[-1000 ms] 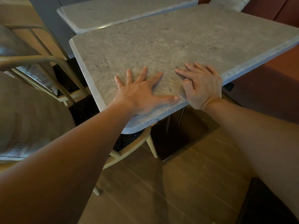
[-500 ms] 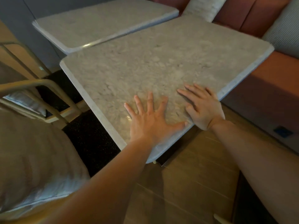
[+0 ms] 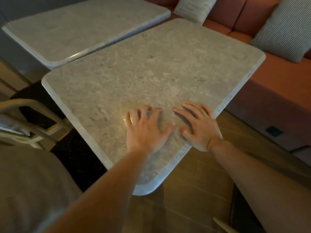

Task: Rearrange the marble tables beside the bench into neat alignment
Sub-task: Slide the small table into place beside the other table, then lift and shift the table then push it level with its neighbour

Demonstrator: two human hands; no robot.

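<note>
The near marble desk [image 3: 151, 73] stands askew, one rounded corner toward the person, its far edge just beside the second marble desk [image 3: 75, 31] at upper left and its right corner close to the red bench [image 3: 269, 91], which carries a grey cushion [image 3: 282, 31]. Both forearms reach forward over the near corner. The left hand [image 3: 144, 132] rests palm down on the top, fingers spread and slightly bent, grasping nothing; the right hand [image 3: 200, 128], just beside it near the desk's right edge, lies flat and likewise released.
</note>
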